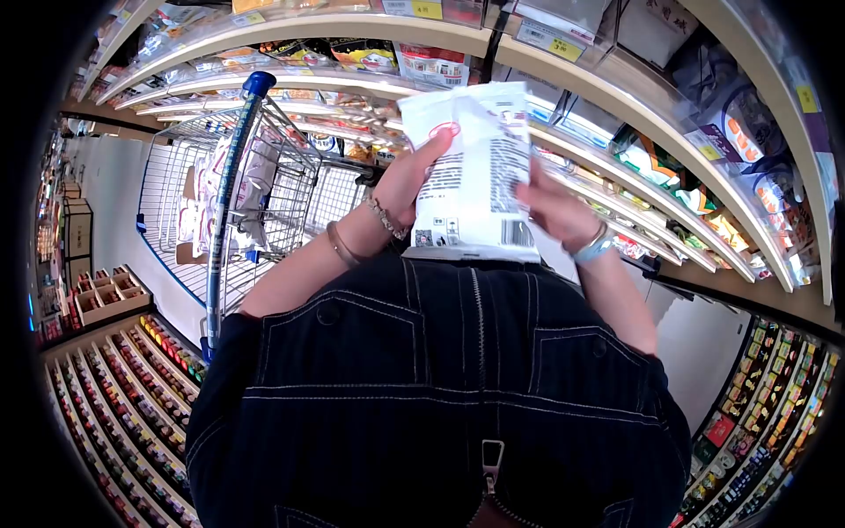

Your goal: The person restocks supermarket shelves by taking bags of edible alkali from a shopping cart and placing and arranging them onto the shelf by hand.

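A white plastic food packet (pixel 471 180), printed with dark text, a red mark and a barcode, is held up in front of my chest. My left hand (pixel 414 180) grips its left side, thumb across the front and the other fingers hidden behind. At the right edge, my right hand (pixel 556 204) is closed on the packet, slightly blurred, with its fingertips over the printed side. The packet's bottom seam is close to my dark zipped jacket (pixel 458 352).
A shopping cart (pixel 220 202) with a blue handle stands to my left, with several white packets and a cardboard piece (pixel 187 216) inside. Curved-looking store shelves (pixel 352 84) of bagged goods run ahead and right. More stocked shelves (pixel 123 405) are behind.
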`<state>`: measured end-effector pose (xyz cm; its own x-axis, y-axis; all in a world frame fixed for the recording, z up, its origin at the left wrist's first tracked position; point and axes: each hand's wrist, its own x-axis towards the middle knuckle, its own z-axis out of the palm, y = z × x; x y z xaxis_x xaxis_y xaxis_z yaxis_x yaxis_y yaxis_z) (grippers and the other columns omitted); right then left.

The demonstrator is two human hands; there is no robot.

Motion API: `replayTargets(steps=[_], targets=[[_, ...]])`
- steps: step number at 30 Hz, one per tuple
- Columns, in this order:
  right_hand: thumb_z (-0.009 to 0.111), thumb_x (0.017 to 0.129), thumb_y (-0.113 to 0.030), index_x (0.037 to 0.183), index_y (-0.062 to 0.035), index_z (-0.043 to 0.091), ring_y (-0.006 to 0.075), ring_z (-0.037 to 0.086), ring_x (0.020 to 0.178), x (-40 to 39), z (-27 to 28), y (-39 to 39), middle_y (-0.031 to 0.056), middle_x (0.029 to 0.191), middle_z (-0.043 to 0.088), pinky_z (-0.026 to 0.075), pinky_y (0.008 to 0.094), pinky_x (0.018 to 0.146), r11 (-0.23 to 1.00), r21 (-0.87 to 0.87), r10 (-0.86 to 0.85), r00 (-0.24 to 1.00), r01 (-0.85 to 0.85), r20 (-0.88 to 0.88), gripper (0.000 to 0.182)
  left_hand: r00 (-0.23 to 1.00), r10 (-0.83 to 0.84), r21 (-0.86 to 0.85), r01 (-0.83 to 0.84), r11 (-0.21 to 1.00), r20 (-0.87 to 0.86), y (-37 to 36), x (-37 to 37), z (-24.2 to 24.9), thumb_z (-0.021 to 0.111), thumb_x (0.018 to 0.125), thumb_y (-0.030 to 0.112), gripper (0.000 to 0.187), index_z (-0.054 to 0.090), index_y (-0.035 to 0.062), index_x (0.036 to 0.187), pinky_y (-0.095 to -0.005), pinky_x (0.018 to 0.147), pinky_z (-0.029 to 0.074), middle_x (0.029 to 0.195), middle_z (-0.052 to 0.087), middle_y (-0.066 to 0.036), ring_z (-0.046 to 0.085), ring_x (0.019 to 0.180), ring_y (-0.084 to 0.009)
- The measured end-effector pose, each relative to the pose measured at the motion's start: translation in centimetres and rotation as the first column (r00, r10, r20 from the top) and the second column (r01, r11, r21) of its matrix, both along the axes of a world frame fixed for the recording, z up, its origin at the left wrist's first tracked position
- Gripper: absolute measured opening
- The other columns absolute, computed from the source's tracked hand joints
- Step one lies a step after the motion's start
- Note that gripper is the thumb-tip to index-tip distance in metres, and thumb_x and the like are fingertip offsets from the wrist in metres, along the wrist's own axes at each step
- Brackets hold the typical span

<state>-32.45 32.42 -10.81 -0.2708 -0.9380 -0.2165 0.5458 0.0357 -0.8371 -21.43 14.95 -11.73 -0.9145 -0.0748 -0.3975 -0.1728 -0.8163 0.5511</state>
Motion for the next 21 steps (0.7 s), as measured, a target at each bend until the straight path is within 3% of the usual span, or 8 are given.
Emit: replayTargets(steps=[2,5,9,10,11,13,16,21], targets=[[0.059,0.079,-0.025,0.133,-0.0028,0.012,0.0167,0.04,0.111,1.5,-1.5,1.1,0.0142,0.125,0.036,0.033,0.0264,0.092,1.0,0.012,-0.02,0.989,0.018,0.15,0.075,0.997,0.065,0.068,-0.068,0.995,0.042,0.1,0.4,-1.4,0.047,0.087,0.028,0.04,0.04,0.0015,0.116,-0.0301,0.074,0.05,0.103,0.055,-0.012,0.058,0.09,-0.0189],[0.059,0.079,-0.029,0.134,-0.0054,0.012,0.0174,0.041,0.11,1.3,-4.1,2.0,0.0134,0.125,0.036,0.034,0.0251,0.091,0.988,-0.139,-0.034,0.981,0.061,0.19,0.077,0.993,0.119,0.093,-0.119,0.988,0.01,0.1,0.7,-1.8,0.042,0.087,0.036,0.049,0.033,0.0019,0.121,-0.0342,0.082,0.046,0.112,0.049,-0.014,0.053,0.099,-0.0233],[0.064,0.074,-0.035,0.132,-0.0068,0.022,0.0185,0.036,0.114,2.8,-4.2,1.3,0.0105,0.128,0.034,0.033,0.0299,0.09,0.88,-0.278,-0.202,0.833,0.385,0.515,0.077,0.971,0.187,0.066,-0.178,0.982,-0.151,-0.4,-0.1,-0.9,0.036,0.087,0.046,0.06,0.027,0.0014,0.126,-0.0382,0.09,0.041,0.121,0.043,-0.016,0.047,0.107,-0.0274],[0.068,0.069,-0.037,0.13,-0.0078,0.028,0.0199,0.032,0.118,2.6,-5.8,1.1,0.0079,0.13,0.033,0.031,0.0323,0.093,0.881,-0.346,-0.107,0.85,0.322,0.516,0.079,0.961,0.22,0.033,-0.218,0.975,-0.166,-0.4,-0.5,-0.6,0.036,0.086,0.046,0.06,0.028,0.0012,0.126,-0.0377,0.089,0.041,0.12,0.043,-0.016,0.048,0.107,-0.0272],[0.068,0.061,-0.053,0.131,-0.0042,0.02,0.0256,0.021,0.126,2.7,-7.0,0.9,0.0109,0.137,0.021,0.018,0.0419,0.103,0.929,-0.306,-0.087,0.928,0.207,0.363,0.098,0.95,0.254,0.004,-0.258,0.966,-0.183,-0.4,-0.9,-0.3,0.036,0.086,0.046,0.061,0.028,0.001,0.126,-0.0373,0.089,0.042,0.12,0.044,-0.016,0.048,0.106,-0.0271],[0.068,0.063,-0.049,0.13,-0.0035,0.021,0.026,0.026,0.124,3.8,-5.8,-1.0,0.0108,0.135,0.025,0.024,0.0432,0.101,0.904,-0.384,-0.09,0.962,0.187,0.256,0.094,0.922,0.348,-0.11,-0.369,0.923,-0.168,0.3,-1.5,1.0,0.04,0.087,0.04,0.054,0.032,-0.0008,0.121,-0.0347,0.084,0.045,0.113,0.048,-0.014,0.052,0.101,-0.0228],[0.065,0.068,-0.046,0.13,-0.0029,0.021,0.0273,0.033,0.12,3.7,-4.3,-2.2,0.0121,0.131,0.031,0.03,0.0436,0.097,0.904,-0.276,-0.258,0.933,0.325,0.251,0.087,0.844,0.493,-0.208,-0.531,0.821,-0.21,2.2,-2.0,2.5,0.046,0.087,0.028,0.042,0.038,-0.0018,0.116,-0.0315,0.081,0.044,0.108,0.051,-0.01,0.053,0.097,-0.0174],[0.056,0.075,-0.046,0.13,-0.002,0.021,0.0309,0.038,0.116,2.3,-4.5,-1.5,0.0159,0.129,0.035,0.033,0.0435,0.096,0.879,-0.265,-0.301,0.892,0.397,0.338,0.079,0.874,0.371,-0.284,-0.46,0.841,-0.315,3.0,-0.9,3.5,0.06,0.078,0.019,0.051,0.036,-0.0023,0.118,-0.0271,0.08,0.042,0.107,0.05,-0.008,0.049,0.097,-0.013]])
